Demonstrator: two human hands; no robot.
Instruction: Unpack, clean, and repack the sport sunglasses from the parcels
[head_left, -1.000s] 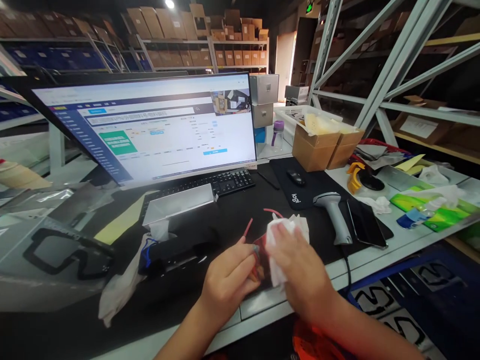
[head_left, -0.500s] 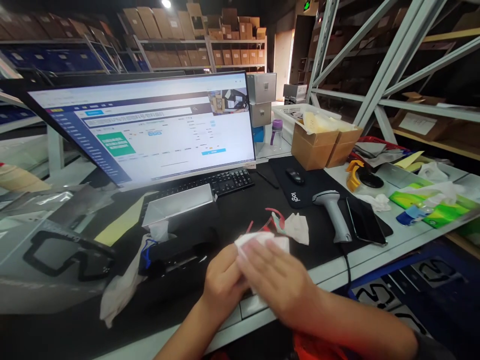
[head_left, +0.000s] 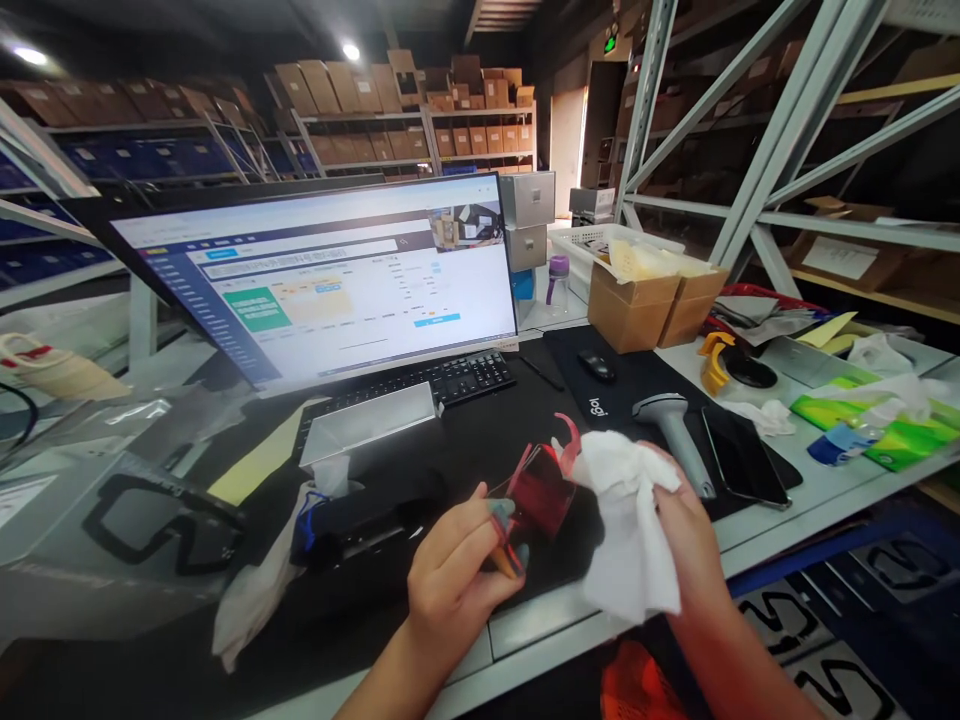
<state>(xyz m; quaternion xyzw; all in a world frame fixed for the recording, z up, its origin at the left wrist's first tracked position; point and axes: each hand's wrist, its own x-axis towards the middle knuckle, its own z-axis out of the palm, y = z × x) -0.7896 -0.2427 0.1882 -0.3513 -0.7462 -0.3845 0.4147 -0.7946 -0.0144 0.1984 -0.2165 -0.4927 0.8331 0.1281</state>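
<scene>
- Left hand (head_left: 456, 562): fingers and thumb closed on the near left end of red-tinted glasses (head_left: 546, 496).
- Glasses: held over the near part of a black desk mat (head_left: 480, 420), between the two hands; red lens on the far right side of left hand, curved red arm pointing far.
- Right hand (head_left: 691, 525): fingers and thumb pinching a white wipe (head_left: 631, 540) at its right side; wipe hangs loose toward near desk edge.
- Wipe's left edge overlaps the red arm in view; can't tell if touching.
- Right of wipe: grey barcode scanner (head_left: 679, 435), then black smartphone (head_left: 741, 455) just beside it.
- Far of hands: black mouse (head_left: 597, 366) on mouse pad (head_left: 574, 345), black keyboard (head_left: 469, 377), lit monitor (head_left: 330, 300).
- Left of hands: open silver-grey box (head_left: 371, 422), near the keyboard.
- Far right: cardboard box (head_left: 628, 312), yellow tape dispenser (head_left: 718, 365).
- Right edge: green packet (head_left: 900, 445), bottle (head_left: 846, 440) with blue label beside it.
</scene>
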